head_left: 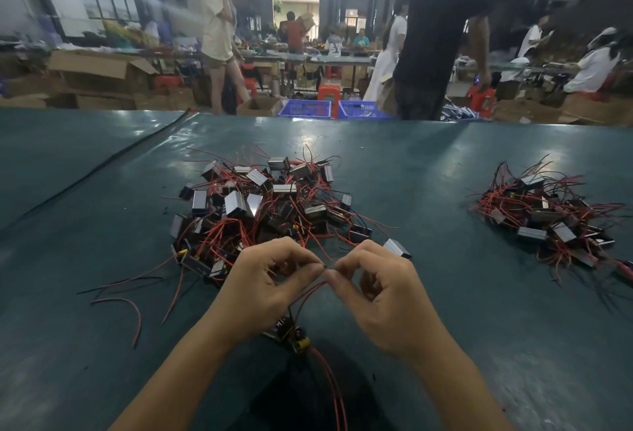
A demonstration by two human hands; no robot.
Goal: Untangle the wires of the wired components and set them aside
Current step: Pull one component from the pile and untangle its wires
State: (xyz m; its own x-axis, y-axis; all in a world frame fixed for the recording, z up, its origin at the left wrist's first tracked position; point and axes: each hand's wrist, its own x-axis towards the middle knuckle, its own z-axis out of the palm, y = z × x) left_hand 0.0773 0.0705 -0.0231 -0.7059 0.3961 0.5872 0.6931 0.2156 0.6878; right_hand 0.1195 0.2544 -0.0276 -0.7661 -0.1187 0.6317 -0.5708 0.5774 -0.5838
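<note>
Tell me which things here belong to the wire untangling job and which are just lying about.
Job: left hand and right hand pinching red wires of one component; tangled pile; second pile at right.
Lying about: blue crates, cardboard boxes, red stools beyond the table.

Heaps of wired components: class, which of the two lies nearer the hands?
The larger central heap, just beyond the left hand and right hand; the smaller heap sits apart, far right.
</note>
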